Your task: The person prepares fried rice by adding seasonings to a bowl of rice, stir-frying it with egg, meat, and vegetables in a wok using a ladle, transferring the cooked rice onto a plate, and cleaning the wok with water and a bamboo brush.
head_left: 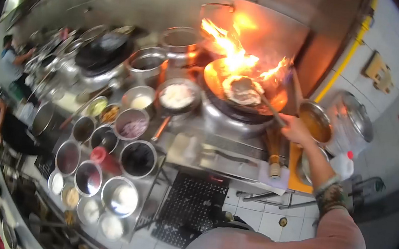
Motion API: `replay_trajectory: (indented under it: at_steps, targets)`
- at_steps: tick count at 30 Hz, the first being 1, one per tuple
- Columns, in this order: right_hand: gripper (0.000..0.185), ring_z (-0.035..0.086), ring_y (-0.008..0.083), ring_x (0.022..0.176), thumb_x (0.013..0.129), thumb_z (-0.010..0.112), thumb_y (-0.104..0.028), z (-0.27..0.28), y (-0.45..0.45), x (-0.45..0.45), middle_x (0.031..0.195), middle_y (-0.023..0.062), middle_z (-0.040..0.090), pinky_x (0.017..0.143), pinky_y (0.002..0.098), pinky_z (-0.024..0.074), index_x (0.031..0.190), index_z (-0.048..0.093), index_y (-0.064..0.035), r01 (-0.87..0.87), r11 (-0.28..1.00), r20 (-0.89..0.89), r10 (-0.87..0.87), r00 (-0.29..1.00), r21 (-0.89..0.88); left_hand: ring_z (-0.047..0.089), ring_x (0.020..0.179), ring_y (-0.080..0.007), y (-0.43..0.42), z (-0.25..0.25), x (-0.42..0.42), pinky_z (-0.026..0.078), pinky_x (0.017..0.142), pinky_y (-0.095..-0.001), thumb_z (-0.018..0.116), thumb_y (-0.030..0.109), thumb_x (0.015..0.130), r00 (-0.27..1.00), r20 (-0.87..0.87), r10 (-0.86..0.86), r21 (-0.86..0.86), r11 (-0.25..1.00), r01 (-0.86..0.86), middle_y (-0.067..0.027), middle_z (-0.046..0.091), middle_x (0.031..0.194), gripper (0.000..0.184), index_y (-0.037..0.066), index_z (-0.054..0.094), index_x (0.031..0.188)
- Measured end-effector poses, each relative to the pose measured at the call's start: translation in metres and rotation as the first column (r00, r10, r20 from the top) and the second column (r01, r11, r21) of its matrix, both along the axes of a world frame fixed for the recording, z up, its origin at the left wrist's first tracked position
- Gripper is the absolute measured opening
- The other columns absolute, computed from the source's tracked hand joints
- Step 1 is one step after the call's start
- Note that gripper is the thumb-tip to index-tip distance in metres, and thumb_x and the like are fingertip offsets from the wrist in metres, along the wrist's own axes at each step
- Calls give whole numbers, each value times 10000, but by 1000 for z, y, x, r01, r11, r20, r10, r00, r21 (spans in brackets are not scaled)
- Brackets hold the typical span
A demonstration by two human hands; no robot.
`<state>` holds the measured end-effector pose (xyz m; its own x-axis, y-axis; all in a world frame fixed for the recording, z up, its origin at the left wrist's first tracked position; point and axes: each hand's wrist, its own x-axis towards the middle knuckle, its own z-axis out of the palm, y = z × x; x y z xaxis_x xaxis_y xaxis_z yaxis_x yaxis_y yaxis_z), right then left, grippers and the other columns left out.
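My right hand (295,130) is closed round the handle of a ladle (272,109), whose bowl end is in the wok (280,92). Tall orange flames (236,52) rise from the back of the wok. Pale food lies around the ladle's end, its kind not clear. My left hand is not in view. To the left of the wok stands a pan (179,96) with white contents, its handle toward me. A bamboo brush (274,158) stands upright just below my right hand.
Metal bowls (138,159) of ingredients crowd the counter at left. Pots (146,63) and a dark wok (103,52) stand behind. At right are a pot of orange liquid (315,121), a lidded pot (355,116) and a white jug (343,164). Other people (15,64) stand far left.
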<state>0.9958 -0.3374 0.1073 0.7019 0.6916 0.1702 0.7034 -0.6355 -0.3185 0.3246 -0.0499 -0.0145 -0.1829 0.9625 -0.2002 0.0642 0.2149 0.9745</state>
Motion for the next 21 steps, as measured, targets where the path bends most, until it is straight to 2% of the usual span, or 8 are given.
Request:
replay_trajectory:
  at_steps: [1,2,4,6,9,11,14,21]
  targets:
    - [556,651,273,715,720,526,-32,0,20,-8,846,197,664,674,378,506,1271,566,-93,91,995,-35,-93,995,-49,632,926,-207,-3,-38,42,522,780,-348,545,303,907,925,-139,-353,-156,930,332,-138,662,987,350,12,617,1090]
    - [555,648,296,715,731,523,-36,6,26,-14,851,200,666,678,382,506,1282,554,-87,144,988,-133,-149,980,-51,644,930,-213,-23,-68,109,516,815,-329,595,206,889,816,245,-523,-82,828,555,-137,661,1089,274,-8,643,1052]
    - [567,645,317,711,770,513,-41,24,8,-25,832,201,660,680,397,503,1336,497,-80,236,968,-437,-252,864,-92,605,1050,-344,-58,-111,240,460,920,-416,646,276,847,286,-260,-922,-292,357,887,-195,631,1151,395,21,630,1148]
    - [577,634,277,680,782,515,-40,10,-24,-15,792,177,644,660,375,499,1356,479,-95,195,979,-326,-203,923,-57,465,1220,-401,-91,-158,328,407,999,-431,658,313,826,73,-598,-798,-77,147,986,-228,453,1370,587,30,491,1312]
    - [586,589,196,630,802,527,-41,0,-55,-17,727,125,594,627,328,479,1378,463,-120,167,986,-188,-169,967,-29,433,1243,-429,-118,-229,404,393,1013,-476,661,349,809,-46,-663,-748,-96,24,995,-186,356,1457,710,64,385,1397]
    - [584,556,155,611,809,535,-42,12,-66,-17,702,96,559,614,303,464,1382,465,-130,180,983,-170,-183,968,-36,404,1278,-411,-135,-242,429,369,1015,-537,665,405,781,-326,-770,-549,-366,-40,930,-141,357,1469,759,83,377,1405]
    - [586,456,82,615,794,586,-12,20,-72,-17,682,8,497,604,250,419,1362,487,-114,418,908,-438,-379,815,-7,362,1329,-331,-146,-277,444,363,1004,-557,615,485,770,-398,-785,-474,-409,-86,909,-102,391,1451,738,146,407,1392]
    - [598,476,148,571,819,571,-21,32,-77,10,643,75,476,603,288,427,1391,452,-146,364,931,-423,-345,838,-40,484,1219,-320,-147,-293,454,375,993,-527,527,522,819,-324,-777,-540,-310,-120,943,-123,519,1317,574,208,523,1300]
